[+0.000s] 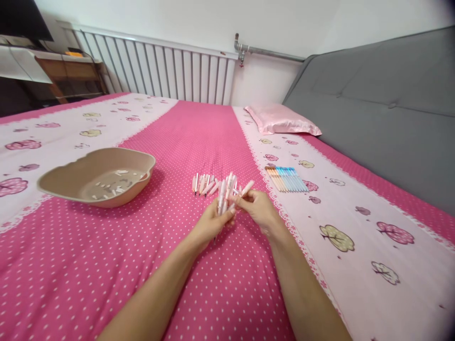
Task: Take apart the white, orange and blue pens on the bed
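My left hand point(210, 223) is closed round a bundle of several pale pink pens point(224, 193) that stick up from the fist. My right hand point(259, 206) pinches one pink pen point(245, 189) of that bundle at its upper end. Both hands hover over the pink dotted bedsheet point(199, 142). Just beyond them a small loose row of pink pens point(204, 183) lies on the sheet.
A beige shallow basin point(64, 176) holding several small white pieces stands at the left. A neat row of orange and blue pens point(286, 179) lies to the right. A pink pillow point(280, 119), a grey headboard point(384, 104) and a white radiator point(159, 66) border the bed.
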A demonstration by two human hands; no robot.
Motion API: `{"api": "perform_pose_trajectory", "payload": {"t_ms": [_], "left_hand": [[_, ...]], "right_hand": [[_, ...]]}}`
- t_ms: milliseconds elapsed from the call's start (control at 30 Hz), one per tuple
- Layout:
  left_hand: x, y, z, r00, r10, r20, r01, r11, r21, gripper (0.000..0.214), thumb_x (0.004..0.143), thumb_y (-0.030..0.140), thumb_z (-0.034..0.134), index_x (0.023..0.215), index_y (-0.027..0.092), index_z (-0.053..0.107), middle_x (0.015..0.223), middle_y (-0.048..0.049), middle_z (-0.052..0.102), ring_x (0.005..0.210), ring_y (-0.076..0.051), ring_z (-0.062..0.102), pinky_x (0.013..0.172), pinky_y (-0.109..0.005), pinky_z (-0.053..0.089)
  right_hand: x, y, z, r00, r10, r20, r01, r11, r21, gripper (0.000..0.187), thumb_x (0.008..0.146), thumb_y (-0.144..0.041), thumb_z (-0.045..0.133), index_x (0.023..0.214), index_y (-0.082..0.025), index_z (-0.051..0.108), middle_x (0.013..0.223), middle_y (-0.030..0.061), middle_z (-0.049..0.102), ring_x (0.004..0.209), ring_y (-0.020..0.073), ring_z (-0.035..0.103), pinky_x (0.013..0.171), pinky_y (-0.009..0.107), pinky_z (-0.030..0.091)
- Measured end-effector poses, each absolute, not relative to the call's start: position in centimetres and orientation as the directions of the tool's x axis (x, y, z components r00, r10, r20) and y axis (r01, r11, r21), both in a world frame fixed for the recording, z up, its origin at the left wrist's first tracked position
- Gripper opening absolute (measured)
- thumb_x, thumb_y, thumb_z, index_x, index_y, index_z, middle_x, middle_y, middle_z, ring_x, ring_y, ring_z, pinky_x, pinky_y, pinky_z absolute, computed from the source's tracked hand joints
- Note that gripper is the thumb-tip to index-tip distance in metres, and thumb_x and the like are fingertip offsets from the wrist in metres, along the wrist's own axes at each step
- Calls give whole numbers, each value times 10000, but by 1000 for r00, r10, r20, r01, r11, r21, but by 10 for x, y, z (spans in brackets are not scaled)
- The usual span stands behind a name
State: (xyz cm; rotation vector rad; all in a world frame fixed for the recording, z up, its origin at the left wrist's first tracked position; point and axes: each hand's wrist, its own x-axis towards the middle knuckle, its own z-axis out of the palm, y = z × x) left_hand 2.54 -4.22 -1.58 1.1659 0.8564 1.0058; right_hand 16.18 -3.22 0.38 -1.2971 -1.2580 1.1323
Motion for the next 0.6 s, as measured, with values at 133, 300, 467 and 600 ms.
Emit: {"api": "perform_pose_trajectory", "payload": {"t_ms": [133,300,467,600], "left_hand": [[23,-39,-14,321,945,-71,-234,151,960,282,683,322,667,844,137,527,694,-11,592,619,-92,557,617,-225,433],[23,-38,-11,159,982,-99,-126,120,985,296,566,253,749,722,146,521,507,72,471,421,-41,411,410,-175,297],[26,-38,-10,-20,997,-73,-120,70,990,287,502,220,774,693,139,576,512,71,469,444,-41,393,419,-178,293],[27,-39,-7,-70,997,-32,-124,23,992,242,532,230,756,699,140,606,526,53,503,468,-61,423,447,-191,321]], "right_hand": [[170,-31,9,162,985,-66,-65,-56,-996,311,568,-380,744,701,-125,624,635,28,634,573,114,575,556,231,434],[169,-31,12,189,979,-75,-145,-48,-988,321,546,-367,762,713,-126,631,641,20,632,581,105,575,556,218,438],[163,-31,9,189,979,-69,-173,-36,-984,314,557,-364,759,721,-130,629,637,12,624,584,98,576,567,216,456],[162,-31,8,149,985,-92,-213,-59,-975,296,549,-340,767,696,-137,611,617,4,621,574,97,585,564,212,461]]}}
